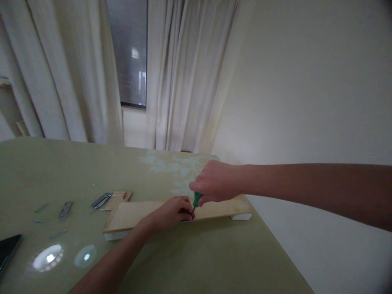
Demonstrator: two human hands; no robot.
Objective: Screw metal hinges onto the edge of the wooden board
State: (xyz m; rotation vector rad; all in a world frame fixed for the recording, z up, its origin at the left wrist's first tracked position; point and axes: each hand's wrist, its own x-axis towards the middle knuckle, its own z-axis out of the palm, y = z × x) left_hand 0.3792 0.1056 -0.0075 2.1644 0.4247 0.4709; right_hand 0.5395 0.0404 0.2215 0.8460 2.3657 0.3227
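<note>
A long pale wooden board (134, 214) lies on the green table (196, 261), raised on white blocks at its ends. My right hand (216, 181) is closed around a green-handled screwdriver (197, 199) held upright with its tip down at the board's near edge. My left hand (174, 212) rests on the board beside the tip, fingers pinched around something small that I cannot make out.
A smaller wood piece (121, 198), a metal hinge (101, 200), another hinge (65, 209) and loose screws (41, 208) lie to the left. A dark phone (7, 249) sits at the left edge. Curtains (186, 77) and a window (130, 51) are behind; the table edge drops off at right.
</note>
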